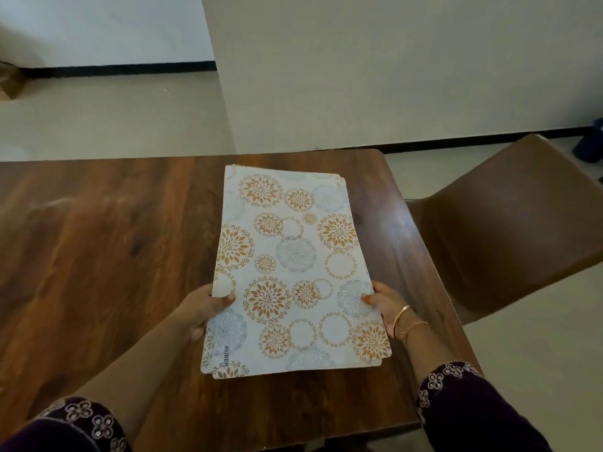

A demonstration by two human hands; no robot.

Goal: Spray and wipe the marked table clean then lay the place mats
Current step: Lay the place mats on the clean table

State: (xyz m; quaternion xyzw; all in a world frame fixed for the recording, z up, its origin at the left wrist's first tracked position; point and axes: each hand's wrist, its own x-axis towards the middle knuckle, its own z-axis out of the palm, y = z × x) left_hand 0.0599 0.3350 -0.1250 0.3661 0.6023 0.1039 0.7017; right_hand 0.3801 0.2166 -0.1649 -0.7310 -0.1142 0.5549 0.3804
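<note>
Presently: stack of place mats (pixel 293 272), patterned, above desk (pixel 98 239) right end. Left hand (pixel 202 308) and right hand (pixel 383 303) pinch opposite long edges, likely keeping the stack level for laying. Chair (pixel 509 223) beside.

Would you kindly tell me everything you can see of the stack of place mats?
The stack of place mats is a few thin, stiff-looking sheets, slightly offset at the corners. The top one is pale with orange and grey-blue floral circles and "KUBER" printed near its close left corner. It lies lengthwise away from the person over the wooden table; whether it rests on it is unclear. The left hand and right hand grip its long edges, thumbs on top.
</note>
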